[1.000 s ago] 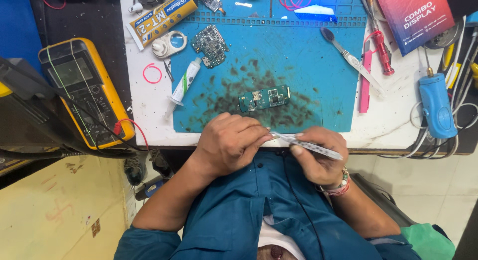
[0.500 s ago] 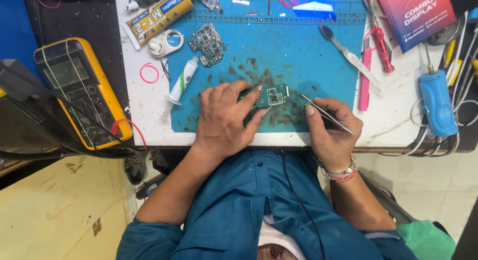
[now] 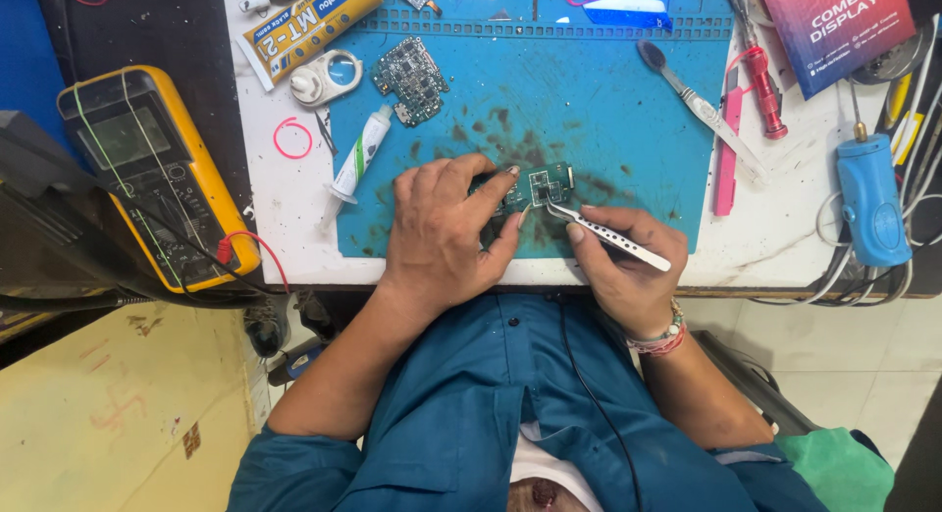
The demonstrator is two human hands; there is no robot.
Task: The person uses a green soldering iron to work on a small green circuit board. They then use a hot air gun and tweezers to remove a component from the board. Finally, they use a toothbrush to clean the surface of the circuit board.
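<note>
Small green circuit board (image 3: 546, 186): its left part is covered by the left hand (image 3: 442, 232); only the right end shows.
Tweezers (image 3: 610, 235): the tips meet the board's right part; whether they pinch anything is too small to tell.
Board components: too fine to make out.
Yellow glue tube (image 3: 306, 26): cut off by the top edge.
Red booklet (image 3: 834, 26): its upper part runs out past the top edge at the surface's far right corner.
Cables (image 3: 917, 129): leave the picture at the right edge.
Dark device (image 3: 39, 218): cut off at the left edge.
Surface (image 3: 294, 193): its near edge is partly hidden by both forearms.
</note>
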